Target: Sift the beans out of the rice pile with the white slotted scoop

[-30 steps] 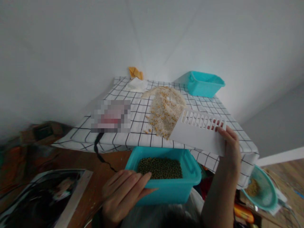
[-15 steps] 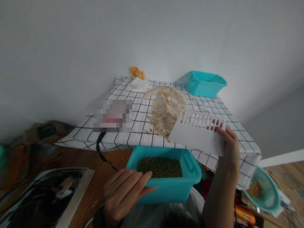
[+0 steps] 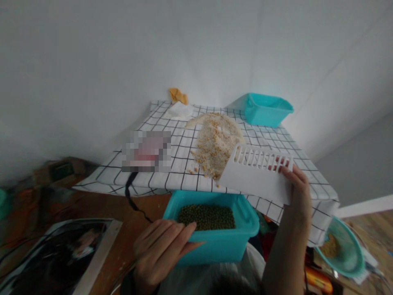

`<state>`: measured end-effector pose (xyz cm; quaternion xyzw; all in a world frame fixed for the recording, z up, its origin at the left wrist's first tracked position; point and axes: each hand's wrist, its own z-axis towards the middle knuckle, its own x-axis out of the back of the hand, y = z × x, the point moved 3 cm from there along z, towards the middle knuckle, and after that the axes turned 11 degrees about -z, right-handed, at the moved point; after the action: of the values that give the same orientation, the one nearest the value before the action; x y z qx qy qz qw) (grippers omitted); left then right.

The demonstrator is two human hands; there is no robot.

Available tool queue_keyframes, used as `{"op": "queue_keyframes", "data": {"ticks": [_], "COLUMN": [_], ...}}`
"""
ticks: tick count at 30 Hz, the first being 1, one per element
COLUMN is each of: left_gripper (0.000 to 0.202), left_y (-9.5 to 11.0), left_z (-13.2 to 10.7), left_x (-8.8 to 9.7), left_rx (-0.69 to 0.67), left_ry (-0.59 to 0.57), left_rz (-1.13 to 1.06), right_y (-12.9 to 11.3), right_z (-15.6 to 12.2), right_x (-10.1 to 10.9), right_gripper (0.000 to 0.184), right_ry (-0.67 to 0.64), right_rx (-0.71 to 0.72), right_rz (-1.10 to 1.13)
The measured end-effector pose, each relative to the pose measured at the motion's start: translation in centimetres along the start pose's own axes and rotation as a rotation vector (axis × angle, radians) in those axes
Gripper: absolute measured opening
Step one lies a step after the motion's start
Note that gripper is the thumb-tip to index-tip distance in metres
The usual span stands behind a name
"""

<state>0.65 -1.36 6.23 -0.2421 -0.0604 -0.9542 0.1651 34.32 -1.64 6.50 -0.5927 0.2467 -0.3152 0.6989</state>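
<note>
My right hand (image 3: 297,184) is closed on the right end of a white slotted plastic plate (image 3: 256,176), with some fingers showing through its slots. The plate is tilted over the table's front edge, its left corner beside a spread of pale grains and yellow beans (image 3: 215,147). Below that edge is a turquoise plastic bin (image 3: 215,246) with small dark green beans (image 3: 208,217) in it. My left hand (image 3: 162,248) grips the bin's near left rim, fingers over the top and thumb on the outer wall.
A checked cloth (image 3: 181,159) covers the table. At its back right stands another turquoise bin (image 3: 267,110); at the back left lie a white cloth (image 3: 179,110) and an orange cloth (image 3: 178,96). A blurred-out object (image 3: 147,151) lies left. Low right is a turquoise basket (image 3: 350,254).
The view has shifted very slightly. Both hands keep their holds, and the white plate has hardly moved; the grains and beans look the same.
</note>
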Motion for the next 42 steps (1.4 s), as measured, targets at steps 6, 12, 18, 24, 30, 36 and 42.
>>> {"op": "queue_keyframes", "data": {"ticks": [6,12,18,24,30,36,42], "left_gripper": [0.022,0.028,0.028,0.029,0.028,0.025,0.024], "left_y": [0.0,0.1,0.1,0.1,0.0,0.0,-0.1], "left_z": [0.1,0.1,-0.1,0.1,-0.3,-0.4,-0.5], "left_x": [-0.2,-0.3,-0.2,-0.4,-0.3,-0.3,-0.4], "left_rx": [0.018,0.041,0.014,0.031,0.014,0.023,0.039], "left_ry": [-0.006,0.002,0.035,0.001,-0.019,-0.033,-0.012], "left_rz": [-0.011,0.007,0.054,0.002,0.019,0.009,-0.013], "right_y": [0.2,1.3,1.2,1.0,0.6,-0.2,-0.2], "right_z": [0.1,0.9,0.7,0.6,0.1,-0.3,-0.6], "right_x": [0.2,0.8,0.0,-0.6,-1.2,-1.7,-2.2], "right_gripper": [0.021,0.023,0.023,0.024,0.027,0.022,0.022], "right_ry": [-0.020,0.022,0.009,0.019,-0.009,-0.028,-0.046], "right_rx": [-0.026,-0.085,-0.105,-0.076,-0.050,-0.009,-0.007], "right_rz": [0.000,0.058,0.051,0.079,0.068,0.082,0.078]}}
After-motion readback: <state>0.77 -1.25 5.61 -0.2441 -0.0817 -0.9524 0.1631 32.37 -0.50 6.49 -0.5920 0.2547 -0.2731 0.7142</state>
